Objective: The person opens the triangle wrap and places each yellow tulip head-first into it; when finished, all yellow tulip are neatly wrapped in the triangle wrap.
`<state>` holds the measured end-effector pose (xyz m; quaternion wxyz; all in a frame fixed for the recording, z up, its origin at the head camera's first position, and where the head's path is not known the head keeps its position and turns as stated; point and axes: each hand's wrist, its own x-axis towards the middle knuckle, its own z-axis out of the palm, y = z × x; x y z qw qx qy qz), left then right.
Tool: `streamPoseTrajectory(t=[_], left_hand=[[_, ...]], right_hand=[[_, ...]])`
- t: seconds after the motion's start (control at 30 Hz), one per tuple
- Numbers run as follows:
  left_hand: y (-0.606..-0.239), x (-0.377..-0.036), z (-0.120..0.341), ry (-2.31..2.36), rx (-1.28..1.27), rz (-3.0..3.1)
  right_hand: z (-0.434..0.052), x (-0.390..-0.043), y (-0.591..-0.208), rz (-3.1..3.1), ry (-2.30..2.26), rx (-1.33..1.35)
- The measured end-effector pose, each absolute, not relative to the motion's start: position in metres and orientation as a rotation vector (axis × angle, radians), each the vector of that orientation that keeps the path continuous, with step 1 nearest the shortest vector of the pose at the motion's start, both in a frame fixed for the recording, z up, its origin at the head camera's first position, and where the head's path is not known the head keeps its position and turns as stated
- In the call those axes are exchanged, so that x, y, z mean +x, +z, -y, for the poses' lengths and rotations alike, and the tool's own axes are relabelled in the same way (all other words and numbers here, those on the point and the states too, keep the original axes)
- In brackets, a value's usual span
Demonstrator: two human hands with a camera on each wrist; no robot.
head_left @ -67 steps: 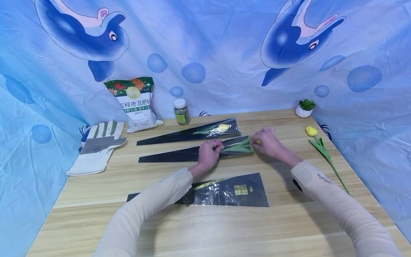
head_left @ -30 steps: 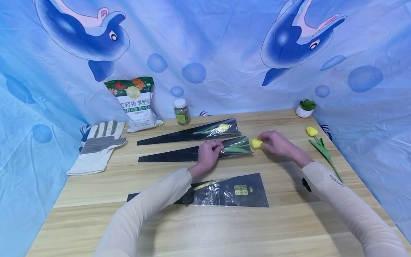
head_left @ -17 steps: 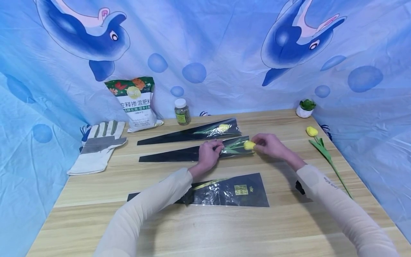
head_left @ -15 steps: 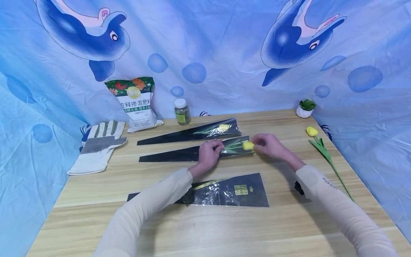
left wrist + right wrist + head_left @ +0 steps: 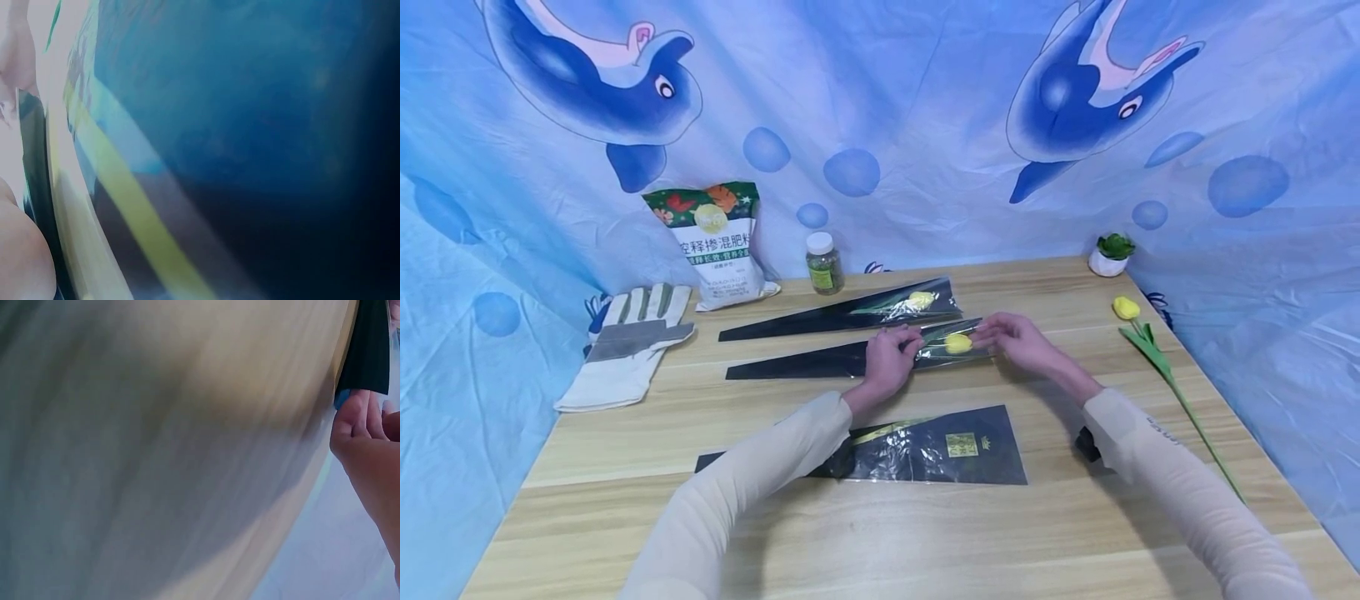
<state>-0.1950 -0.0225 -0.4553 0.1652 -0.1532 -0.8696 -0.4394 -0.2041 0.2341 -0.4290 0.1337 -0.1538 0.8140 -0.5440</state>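
A long black flower sleeve with a clear front (image 5: 805, 362) lies mid-table, narrow end leftward. Inside its wide right part shows a yellow tulip (image 5: 958, 343), its green leaves seen through the film. My left hand (image 5: 887, 362) pinches the sleeve near its middle, thumb and fingertips together at the film. At the wide mouth is my right hand (image 5: 1018, 343), fingers reaching in, tips right at the tulip's head. In the right wrist view, the fingers (image 5: 359, 419) meet the sleeve's dark end (image 5: 369, 350). The left wrist view is mostly blurred sleeve.
Behind lies another sleeve (image 5: 820, 317) holding a yellow tulip; in front, a gold-printed one (image 5: 925, 450). A loose tulip (image 5: 1157, 358) lies at right, near a potted plant (image 5: 1108, 255). Gloves (image 5: 628, 346), a fertilizer bag (image 5: 722, 250) and a jar (image 5: 824, 265) stand back left.
The tulip's head has moved left from outside the sleeve's mouth to inside it, the right hand following. The left hand has stayed in place on the sleeve.
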Motion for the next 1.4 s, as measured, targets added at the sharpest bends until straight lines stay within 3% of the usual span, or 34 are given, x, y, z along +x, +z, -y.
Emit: streamPoseTrajectory(t=[0.53, 0.8, 1.13, 1.4], left_hand=[[-0.475, -0.186, 0.028, -1.242, -0.471, 2.471], [-0.468, -0.177, 0.033, -1.155, -0.574, 2.436], [-0.433, -0.117, 0.037, -1.134, -0.96, 2.532], [-0.436, -0.084, 0.033, -1.041, -1.008, 2.875]], right_hand=[[-0.224, -0.193, -0.446, -2.208, -1.67, -0.342], [-0.244, -0.183, -0.444, -2.359, -1.575, -0.306], [-0.287, -0.149, -0.42, -2.475, -1.506, -0.398], [-0.294, -0.122, -0.428, -2.525, -1.445, -0.459]])
